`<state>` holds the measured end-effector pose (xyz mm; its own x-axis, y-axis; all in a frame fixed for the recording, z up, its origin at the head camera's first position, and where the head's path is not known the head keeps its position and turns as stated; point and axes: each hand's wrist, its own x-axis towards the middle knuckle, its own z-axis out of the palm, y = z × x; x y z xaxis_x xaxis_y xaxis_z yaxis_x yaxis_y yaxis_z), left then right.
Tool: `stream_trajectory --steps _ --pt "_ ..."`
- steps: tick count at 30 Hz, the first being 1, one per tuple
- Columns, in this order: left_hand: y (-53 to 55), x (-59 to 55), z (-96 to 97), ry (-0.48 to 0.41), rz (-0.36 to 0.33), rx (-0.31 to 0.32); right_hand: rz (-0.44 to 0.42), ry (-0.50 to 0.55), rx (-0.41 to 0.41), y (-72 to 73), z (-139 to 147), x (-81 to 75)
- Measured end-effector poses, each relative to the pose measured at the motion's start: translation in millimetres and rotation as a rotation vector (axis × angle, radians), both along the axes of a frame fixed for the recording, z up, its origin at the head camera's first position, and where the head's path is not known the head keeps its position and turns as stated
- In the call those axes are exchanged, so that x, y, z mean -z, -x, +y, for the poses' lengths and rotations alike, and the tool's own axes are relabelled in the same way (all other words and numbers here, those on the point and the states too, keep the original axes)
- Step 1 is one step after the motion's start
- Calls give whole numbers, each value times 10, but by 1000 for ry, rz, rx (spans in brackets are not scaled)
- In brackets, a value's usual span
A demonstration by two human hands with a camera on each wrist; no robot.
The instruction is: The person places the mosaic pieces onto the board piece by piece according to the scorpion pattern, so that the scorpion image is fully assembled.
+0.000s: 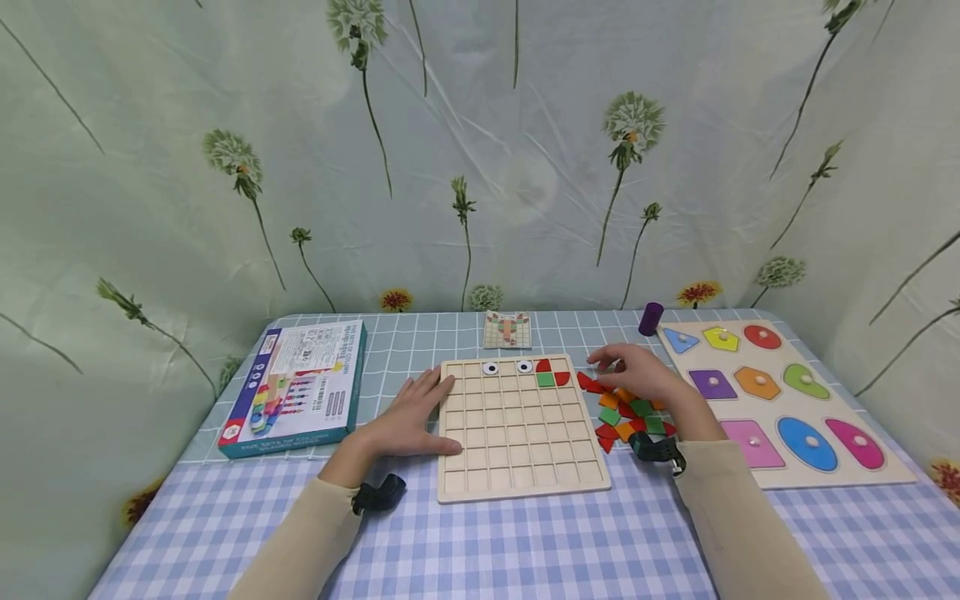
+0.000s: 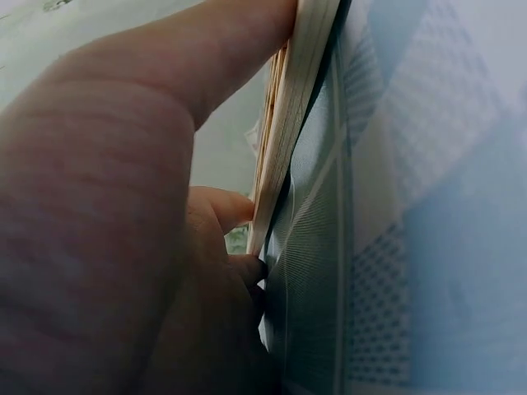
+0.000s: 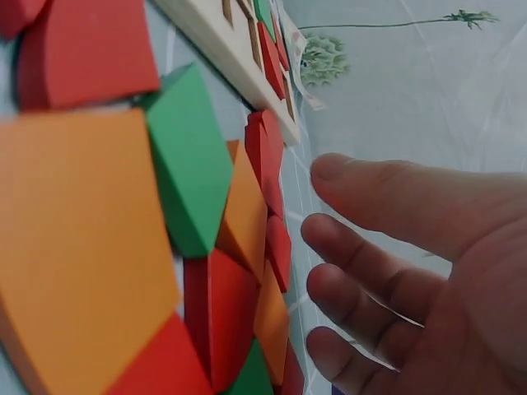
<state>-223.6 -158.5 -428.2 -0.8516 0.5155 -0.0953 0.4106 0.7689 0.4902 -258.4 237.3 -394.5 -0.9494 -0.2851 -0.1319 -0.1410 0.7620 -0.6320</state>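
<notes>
A square wooden grid board [image 1: 517,433] lies in the middle of the table. Along its top row sit two eye pieces [image 1: 490,368], and its upper right corner holds red quarter-round pieces [image 1: 562,379] and a green square [image 1: 545,380]. My left hand [image 1: 401,421] rests at the board's left edge, thumb and fingertips touching the rim. Over the far side of a pile of red, orange and green pieces [image 1: 626,412] hovers my right hand [image 1: 637,371]. In the right wrist view its slightly bent fingers [image 3: 354,247] are apart from the pieces and hold nothing.
A pattern card [image 1: 507,330] lies behind the board. To the left is a teal toy box [image 1: 296,387]. On the right lie a shape puzzle board [image 1: 765,392] with knobbed pieces and a small purple cylinder [image 1: 651,318]. A floral curtain [image 1: 525,167] hangs behind the table.
</notes>
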Motion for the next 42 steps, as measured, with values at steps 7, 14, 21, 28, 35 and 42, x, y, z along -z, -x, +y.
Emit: stream_trajectory --steps 7,14,21,28,35,42 --pt "-10 -20 4 8 1 11 -10 -14 -11 1 49 40" --pt "-6 -2 -10 4 -6 9 26 -29 -19 33 10 124" --pt "-14 -19 -11 -6 -12 10 37 -43 -8 25 -23 120" --pt "-11 -20 -4 -5 -6 6 8 -49 23 4 -27 97" --pt "-8 -15 -1 -5 -4 5 0 -11 17 6 -5 93" --pt "-3 -28 -5 -5 -4 6 -20 33 6 14 9 73"
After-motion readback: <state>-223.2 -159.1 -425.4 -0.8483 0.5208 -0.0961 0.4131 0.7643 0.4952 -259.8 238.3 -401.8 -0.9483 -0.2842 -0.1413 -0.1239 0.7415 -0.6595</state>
